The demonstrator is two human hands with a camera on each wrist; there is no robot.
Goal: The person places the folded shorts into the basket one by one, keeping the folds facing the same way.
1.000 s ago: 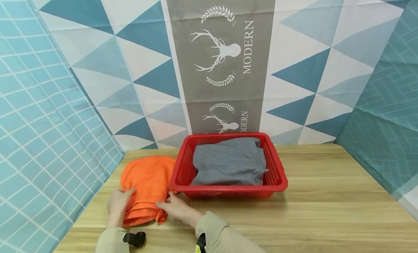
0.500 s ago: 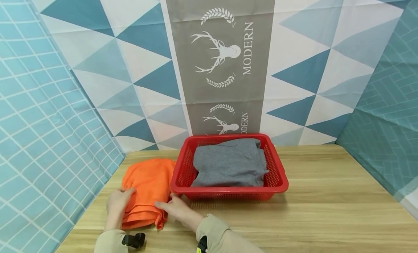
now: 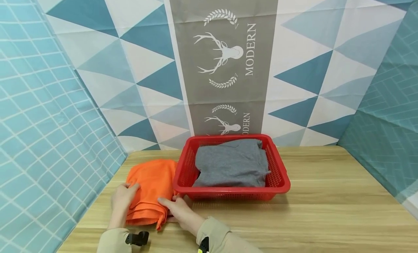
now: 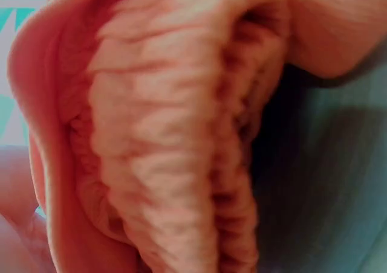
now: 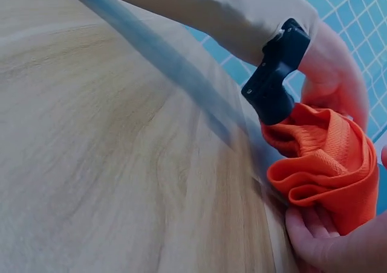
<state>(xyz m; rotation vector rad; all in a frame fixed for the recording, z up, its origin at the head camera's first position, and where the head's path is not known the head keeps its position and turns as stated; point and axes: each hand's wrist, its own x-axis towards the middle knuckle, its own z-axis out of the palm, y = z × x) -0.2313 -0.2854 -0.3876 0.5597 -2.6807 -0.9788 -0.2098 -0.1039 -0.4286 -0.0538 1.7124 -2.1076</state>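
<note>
A folded orange garment [image 3: 150, 189] lies at the left of the table, its layered edge toward me. My left hand [image 3: 123, 198] grips its left side, thumb on top. At the near right corner my right hand [image 3: 179, 208] holds it, with the thumb above and the other fingers tucked beneath. In the right wrist view, the garment's rolled layers [image 5: 332, 164] sit over those fingers [image 5: 311, 221], and the left hand [image 5: 332, 67] is on the far side. A gathered, elastic-looking band [image 4: 163, 134] of the garment fills the left wrist view.
A red plastic basket [image 3: 232, 189] with perforated walls stands right beside the orange garment, its rim overlapping it in the head view. Folded grey cloth [image 3: 232, 164] lies inside. Patterned sheets hang behind the wooden table [image 3: 326, 206] and along both sides.
The right hand's fingers have slid further under the garment's near right corner. Both hands stay on the garment, and the basket stays put while the head view shifts slightly.
</note>
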